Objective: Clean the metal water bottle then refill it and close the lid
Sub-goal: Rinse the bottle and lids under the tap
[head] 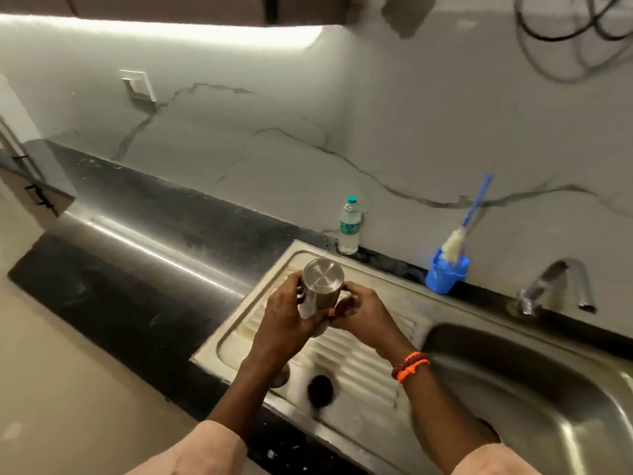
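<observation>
A metal water bottle (320, 287) is held above the ribbed drainboard (346, 358), its flat base turned up and away from me. My left hand (286, 320) grips its body from the left. My right hand (363, 315) pinches its lower end, which is hidden between both hands. A tap (561, 286) stands at the back right, over the steel sink basin (534, 389). No lid can be made out.
A blue cup (445, 274) holding a bottle brush (471, 214) stands by the wall. Left of it is a small plastic water bottle (350, 226). A black countertop (137, 255) runs off to the left. A dark round object (320, 389) lies on the drainboard's near end.
</observation>
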